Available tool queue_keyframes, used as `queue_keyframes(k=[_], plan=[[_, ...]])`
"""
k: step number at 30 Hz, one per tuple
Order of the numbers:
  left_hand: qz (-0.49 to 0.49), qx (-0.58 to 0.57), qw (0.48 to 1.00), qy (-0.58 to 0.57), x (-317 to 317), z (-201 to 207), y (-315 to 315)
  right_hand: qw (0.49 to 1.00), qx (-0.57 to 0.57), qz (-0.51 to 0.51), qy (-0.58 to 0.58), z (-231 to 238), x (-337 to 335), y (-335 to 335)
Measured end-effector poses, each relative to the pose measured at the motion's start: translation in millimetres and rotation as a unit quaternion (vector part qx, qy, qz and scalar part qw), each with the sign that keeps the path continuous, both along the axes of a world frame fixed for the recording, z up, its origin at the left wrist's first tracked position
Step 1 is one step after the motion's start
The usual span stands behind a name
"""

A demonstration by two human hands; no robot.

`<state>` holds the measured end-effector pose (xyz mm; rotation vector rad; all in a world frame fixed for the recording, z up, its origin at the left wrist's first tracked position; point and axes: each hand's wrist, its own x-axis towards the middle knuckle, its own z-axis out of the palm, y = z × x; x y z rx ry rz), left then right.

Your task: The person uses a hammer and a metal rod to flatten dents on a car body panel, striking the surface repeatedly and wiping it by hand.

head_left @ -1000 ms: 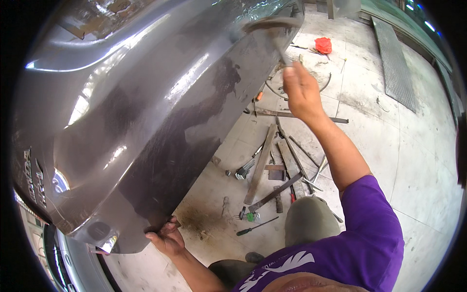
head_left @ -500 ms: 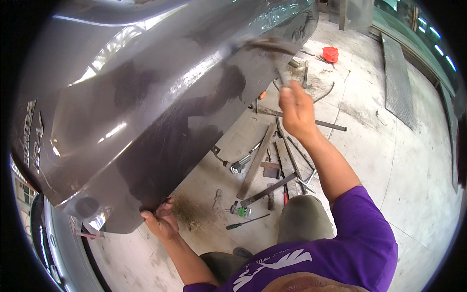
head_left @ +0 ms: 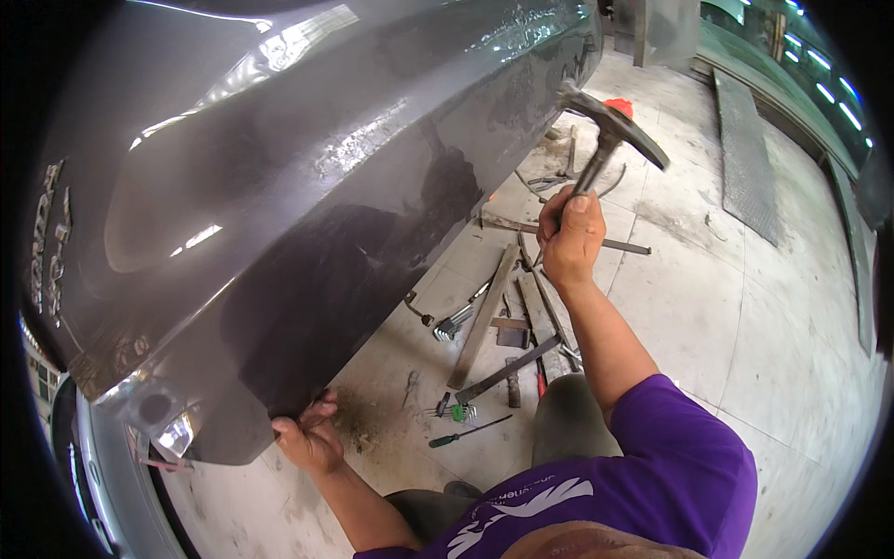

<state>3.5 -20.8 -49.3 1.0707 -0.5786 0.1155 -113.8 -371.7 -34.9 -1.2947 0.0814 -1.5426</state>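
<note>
Hammer (head_left: 607, 140) up beside the far right edge of the grey car panel (head_left: 307, 233); I have my right hand (head_left: 573, 238) wrapped round its handle, my left hand (head_left: 312, 443) half-curled, holding the panel's near lower edge.

My shirt (head_left: 689, 447) is purple with a white print (head_left: 535, 498). The hammer (head_left: 616, 129) I grip is dark grey. The car panel (head_left: 307, 224) I touch is glossy grey-brown, streaked with whitish reflections, its lettering (head_left: 45, 238) silver. My trousers (head_left: 573, 424) are olive-grey. The floor (head_left: 689, 317) is off-white, lined in tiles and blotched brown, bearing a bright red lump (head_left: 621, 105) and a green-handled screwdriver (head_left: 445, 440)
</note>
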Motion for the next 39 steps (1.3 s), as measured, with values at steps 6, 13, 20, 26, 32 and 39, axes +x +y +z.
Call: queue_keyframes(k=[6,13,20,26,32,39], plan=[[-0.004,0.038,0.994,-0.106,-8.7,14.8,5.0,0.997,-0.041,-0.063,0.016,11.1,6.5,-1.4],[0.006,0.041,0.991,-0.128,-27.3,41.6,0.8,0.995,-0.029,-0.096,0.015,46.8,-12.2,-2.4],[-0.009,0.045,0.986,-0.159,-34.0,57.9,6.9,0.999,0.003,-0.023,-0.023,60.9,-31.3,-6.8],[-0.001,0.04,0.982,-0.183,-35.2,58.9,4.4,0.998,-0.047,-0.031,0.019,74.1,-42.6,-27.0],[0.018,0.034,0.983,-0.179,-33.9,53.4,1.5,0.986,-0.095,-0.114,0.078,71.7,-35.5,-30.8],[0.06,0.006,0.978,-0.2,-34.4,55.7,-7.2,0.996,-0.053,-0.046,0.061,67.5,-29.3,-33.2]])
